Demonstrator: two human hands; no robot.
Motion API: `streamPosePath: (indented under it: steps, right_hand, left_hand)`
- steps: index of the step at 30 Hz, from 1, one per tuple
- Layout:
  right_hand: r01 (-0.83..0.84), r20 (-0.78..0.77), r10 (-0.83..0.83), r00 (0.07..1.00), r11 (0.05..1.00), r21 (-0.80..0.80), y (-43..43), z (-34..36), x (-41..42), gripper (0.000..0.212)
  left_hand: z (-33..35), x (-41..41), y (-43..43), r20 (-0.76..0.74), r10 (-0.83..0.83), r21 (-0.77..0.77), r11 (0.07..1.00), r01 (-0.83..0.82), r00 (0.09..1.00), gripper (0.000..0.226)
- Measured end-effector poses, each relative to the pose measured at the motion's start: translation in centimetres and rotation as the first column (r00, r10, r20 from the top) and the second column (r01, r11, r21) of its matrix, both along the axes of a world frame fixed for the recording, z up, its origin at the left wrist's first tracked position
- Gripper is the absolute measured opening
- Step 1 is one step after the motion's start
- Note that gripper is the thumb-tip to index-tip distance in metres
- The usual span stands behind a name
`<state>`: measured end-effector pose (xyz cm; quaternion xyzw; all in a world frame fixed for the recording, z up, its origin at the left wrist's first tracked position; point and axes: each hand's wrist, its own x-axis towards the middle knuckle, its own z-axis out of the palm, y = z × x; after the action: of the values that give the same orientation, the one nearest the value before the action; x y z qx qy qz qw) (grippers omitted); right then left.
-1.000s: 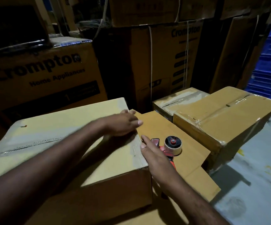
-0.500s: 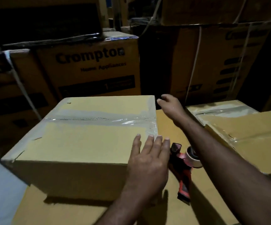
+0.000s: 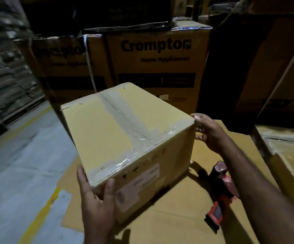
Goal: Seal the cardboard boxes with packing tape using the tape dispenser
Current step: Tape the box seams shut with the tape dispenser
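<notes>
Cardboard box [image 3: 125, 131], top seam taped, sitting on flattened sheet [image 3: 169, 217]; left hand [image 3: 97, 205] clasping near corner, right hand [image 3: 209, 132] gripping far corner, seemingly repositioning it. Red tape dispenser [image 3: 222, 187] lying beside box; next move is calling for picking it up.

The box [image 3: 97, 134] in mid-frame is pale yellow-tan, crossed by glossy grey-clear tape [image 3: 123, 118] along its centre seam and edges. A whitish label [image 3: 139, 184] with faint dark print marks its near side. At lower right, the tape dispenser [image 3: 222, 194] is red with dark parts. The cardboard sheet [image 3: 169, 224] beneath is duller brown. The floor [image 3: 19, 164] at left is grey with yellow lines. The carton [image 3: 156, 67] behind is brown with black lettering.
</notes>
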<state>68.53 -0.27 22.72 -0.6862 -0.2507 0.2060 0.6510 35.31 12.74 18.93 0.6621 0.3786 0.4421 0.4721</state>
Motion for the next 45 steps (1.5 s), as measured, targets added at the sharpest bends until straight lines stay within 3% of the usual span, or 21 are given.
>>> streamPosePath:
  steps: [2, 4, 7, 9, 11, 14, 16, 18, 23, 27, 38, 45]
  right_hand:
    - [-0.185, -0.109, 0.181, 0.977, 0.983, -0.019, -0.8, -1.6, -0.7, 0.054]
    - [-0.310, -0.164, 0.294, 0.942, 0.947, -0.087, -1.2, -3.1, -1.5, 0.057]
    - [-0.252, -0.113, 0.243, 0.963, 0.965, -0.074, -1.1, -4.4, -2.8, 0.079]
    - [-0.172, -0.062, 0.171, 0.983, 0.985, -0.015, -0.9, -4.3, -3.7, 0.087]
    - [-0.079, 0.056, 0.078, 0.995, 0.997, 0.012, -0.6, -3.5, -4.3, 0.080]
    - [0.009, 0.327, -0.010, 0.945, 1.000, 0.004, -0.5, -0.4, -4.8, 0.096]
    - [0.032, 0.458, 0.027, 0.888, 0.992, -0.121, -0.2, 1.9, -4.4, 0.119]
    - [0.090, 0.607, 0.105, 0.788, 0.955, -0.283, 0.2, 3.4, -4.2, 0.130]
    - [0.148, 0.708, 0.200, 0.677, 0.906, -0.397, 1.7, 4.1, -5.2, 0.109]
    - [0.214, 0.722, 0.135, 0.678, 0.904, -0.370, 1.6, 5.2, -5.6, 0.105]
    - [0.498, 0.830, -0.113, 0.547, 0.840, -0.214, -3.9, 14.2, -10.9, 0.097]
    - [0.729, 0.831, -0.349, 0.433, 0.678, -0.095, -11.7, 16.7, -17.3, 0.092]
  left_hand:
    - [-2.1, -0.9, 0.4, -0.069, 0.037, -0.194, 0.980, -0.049, 0.997, 0.139]
    - [-3.6, -1.4, 0.6, -0.144, -0.013, -0.294, 0.955, -0.031, 0.989, 0.141]
    - [-3.7, -1.5, 0.3, -0.084, -0.042, -0.309, 0.951, 0.014, 0.996, 0.135]
    - [-2.6, -1.2, -0.1, -0.033, -0.028, -0.255, 0.967, 0.018, 0.999, 0.120]
    - [-1.1, -0.7, -0.1, -0.033, -0.005, -0.183, 0.983, -0.001, 0.999, 0.114]
    - [3.0, -0.2, 0.6, -0.040, 0.028, 0.102, 0.995, -0.024, 0.999, 0.112]
    - [5.1, -0.4, 1.6, -0.072, 0.071, 0.218, 0.975, -0.054, 0.995, 0.111]
    - [6.3, -1.1, 2.7, -0.123, 0.071, 0.214, 0.976, -0.044, 0.990, 0.106]
    - [7.5, -2.2, 4.6, -0.328, 0.033, 0.283, 0.957, 0.065, 0.944, 0.083]
    - [9.1, -2.4, 5.6, -0.382, 0.033, 0.358, 0.927, 0.114, 0.924, 0.081]
    - [14.6, -1.8, 8.4, -0.170, -0.171, 0.521, 0.820, 0.236, 0.971, 0.078]
    - [18.2, 0.9, 7.0, -0.116, -0.458, 0.607, 0.669, 0.428, 0.881, 0.082]
